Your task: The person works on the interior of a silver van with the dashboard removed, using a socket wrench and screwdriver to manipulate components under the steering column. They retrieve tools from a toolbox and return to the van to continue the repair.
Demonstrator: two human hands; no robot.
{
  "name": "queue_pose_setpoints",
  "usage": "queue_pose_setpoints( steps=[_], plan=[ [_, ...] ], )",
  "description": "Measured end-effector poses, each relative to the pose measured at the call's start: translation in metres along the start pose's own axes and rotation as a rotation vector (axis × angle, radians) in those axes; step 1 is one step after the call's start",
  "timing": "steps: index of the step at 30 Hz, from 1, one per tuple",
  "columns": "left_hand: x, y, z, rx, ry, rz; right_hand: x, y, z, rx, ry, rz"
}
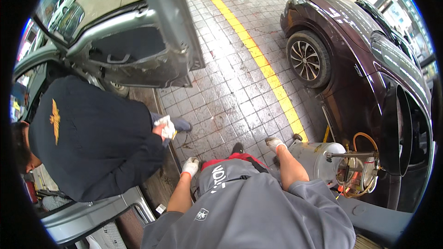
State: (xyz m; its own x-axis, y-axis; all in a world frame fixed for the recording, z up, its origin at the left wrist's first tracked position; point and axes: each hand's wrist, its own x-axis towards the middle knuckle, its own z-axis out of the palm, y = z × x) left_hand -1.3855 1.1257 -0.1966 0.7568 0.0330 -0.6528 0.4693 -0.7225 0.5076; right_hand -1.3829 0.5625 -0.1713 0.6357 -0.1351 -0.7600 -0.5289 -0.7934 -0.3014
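Both hands gloved in white. Left hand hangs near the grey trousers, fingers curled, holding nothing I can see. Right hand is by the near end of the metal tank, loosely closed; can't tell if it touches or grips it. Tank lies with its long axis running left to right, rounded end toward the hand, gauge and orange hose end pointing right at the dark car. Yellow sticker, small, on the tank's top side. Yellow painted line runs far to near across the tiled floor. Left: another person in a dark top with a yellow emblem on the back, beside an open grey car door.
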Motion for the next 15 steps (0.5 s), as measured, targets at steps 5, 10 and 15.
queue_pose_setpoints(
  steps=[5,10,15],
  plan=[
    [0.037,0.115,0.019,-0.061,0.047,0.053,0.038,0.03,-0.055,0.051,0.047,-0.042],
    [0.065,0.197,0.025,0.048,-0.13,0.155,0.078,0.008,-0.092,0.094,-0.011,-0.018],
    [0.146,0.261,0.025,0.101,-0.194,0.152,0.143,0.0,-0.102,0.353,0.069,0.055]
  ],
)
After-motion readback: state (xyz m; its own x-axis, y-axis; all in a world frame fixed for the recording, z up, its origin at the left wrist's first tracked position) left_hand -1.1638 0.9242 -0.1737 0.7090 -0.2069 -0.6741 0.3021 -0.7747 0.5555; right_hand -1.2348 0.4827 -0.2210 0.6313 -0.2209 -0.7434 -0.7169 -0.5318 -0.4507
